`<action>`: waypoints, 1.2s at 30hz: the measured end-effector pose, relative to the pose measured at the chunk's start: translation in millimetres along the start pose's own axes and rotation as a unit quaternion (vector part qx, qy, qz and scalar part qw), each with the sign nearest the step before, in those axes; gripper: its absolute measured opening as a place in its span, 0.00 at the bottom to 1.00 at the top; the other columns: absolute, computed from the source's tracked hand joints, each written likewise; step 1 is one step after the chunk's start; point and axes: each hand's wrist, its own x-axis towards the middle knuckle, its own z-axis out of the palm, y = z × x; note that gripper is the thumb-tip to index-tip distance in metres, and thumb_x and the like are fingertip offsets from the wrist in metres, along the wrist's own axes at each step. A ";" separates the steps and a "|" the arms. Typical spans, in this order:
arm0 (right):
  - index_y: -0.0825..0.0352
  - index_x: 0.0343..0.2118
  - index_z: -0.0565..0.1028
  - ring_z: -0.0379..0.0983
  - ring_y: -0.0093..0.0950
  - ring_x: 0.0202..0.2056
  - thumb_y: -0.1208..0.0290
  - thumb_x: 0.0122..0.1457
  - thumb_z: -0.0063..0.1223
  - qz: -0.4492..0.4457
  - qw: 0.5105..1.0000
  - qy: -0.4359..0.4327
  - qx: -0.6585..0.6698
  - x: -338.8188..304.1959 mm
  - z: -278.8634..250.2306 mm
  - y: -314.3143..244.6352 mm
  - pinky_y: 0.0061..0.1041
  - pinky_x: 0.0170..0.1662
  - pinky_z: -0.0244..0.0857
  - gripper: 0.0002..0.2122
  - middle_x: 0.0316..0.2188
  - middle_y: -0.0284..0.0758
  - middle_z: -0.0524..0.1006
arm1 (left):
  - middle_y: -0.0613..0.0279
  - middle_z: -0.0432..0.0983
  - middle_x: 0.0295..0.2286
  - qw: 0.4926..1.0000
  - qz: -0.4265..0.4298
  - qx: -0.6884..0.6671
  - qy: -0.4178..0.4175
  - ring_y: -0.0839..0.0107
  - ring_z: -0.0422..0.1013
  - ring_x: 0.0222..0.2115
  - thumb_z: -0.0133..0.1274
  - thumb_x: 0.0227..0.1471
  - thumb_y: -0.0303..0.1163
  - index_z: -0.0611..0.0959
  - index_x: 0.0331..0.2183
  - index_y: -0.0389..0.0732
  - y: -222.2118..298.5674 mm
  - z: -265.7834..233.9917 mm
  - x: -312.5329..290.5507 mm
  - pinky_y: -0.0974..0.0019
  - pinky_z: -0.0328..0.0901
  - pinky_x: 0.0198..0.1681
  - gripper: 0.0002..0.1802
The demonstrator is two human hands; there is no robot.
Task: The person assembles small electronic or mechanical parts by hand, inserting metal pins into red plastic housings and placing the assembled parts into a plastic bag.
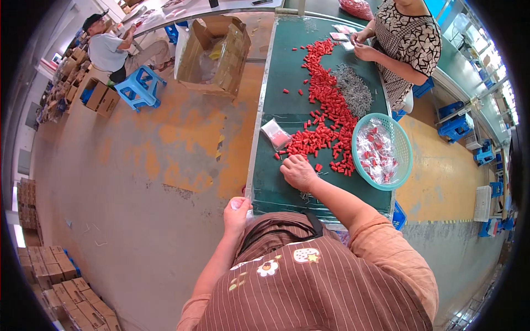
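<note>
The wearer's brown apron (314,295) bears thin, pale pinstripes and a cluster of motifs: a white flower (268,268) with a darker centre, a pale strawberry shape (305,253) with a yellow star, and small green leaves (233,286). A black strap (317,225) curves across the striped cloth below. The peach-tan sleeves (383,237) leave forearms, left hand (234,219) and right hand (300,174) bare.

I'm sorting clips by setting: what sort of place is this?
Probably a factory or workshop packing area: small red pieces heaped on a long green worktable, a turquoise basket of clear bags, and stacked cartons.
</note>
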 end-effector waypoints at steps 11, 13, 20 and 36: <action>0.62 0.23 0.69 0.66 0.33 0.34 0.70 0.43 0.53 0.066 0.998 0.019 0.003 -20.5 -29.9 10.7 0.31 0.41 0.59 0.05 0.26 0.33 0.68 | 0.68 0.73 0.22 0.993 -0.049 0.044 -0.100 0.80 0.67 0.22 0.54 0.51 0.27 0.77 0.28 0.40 18.2 33.5 47.1 0.76 0.61 0.24 0.03; 0.62 0.23 0.70 0.67 0.33 0.34 0.69 0.45 0.52 0.117 0.992 0.030 0.035 -7.5 -26.8 3.6 0.32 0.40 0.59 0.05 0.27 0.34 0.69 | 0.68 0.73 0.22 0.992 -0.063 0.041 -0.101 0.80 0.67 0.22 0.54 0.51 0.27 0.77 0.28 0.40 21.6 36.5 51.6 0.76 0.61 0.24 0.03; 0.62 0.22 0.73 0.69 0.31 0.30 0.68 0.45 0.50 0.218 0.974 0.009 -0.065 43.2 9.4 -8.8 0.30 0.34 0.61 0.04 0.23 0.33 0.70 | 0.68 0.72 0.22 0.989 -0.061 0.065 -0.121 0.80 0.66 0.21 0.55 0.50 0.27 0.77 0.27 0.40 9.9 34.5 61.5 0.75 0.61 0.24 0.03; 0.63 0.23 0.73 0.72 0.29 0.27 0.70 0.44 0.50 0.210 0.962 -0.110 -0.134 1.8 0.8 18.2 0.30 0.28 0.64 0.04 0.22 0.31 0.72 | 0.68 0.72 0.22 0.988 -0.066 0.071 -0.122 0.79 0.66 0.23 0.53 0.50 0.26 0.77 0.27 0.38 9.9 40.1 63.2 0.75 0.61 0.27 0.03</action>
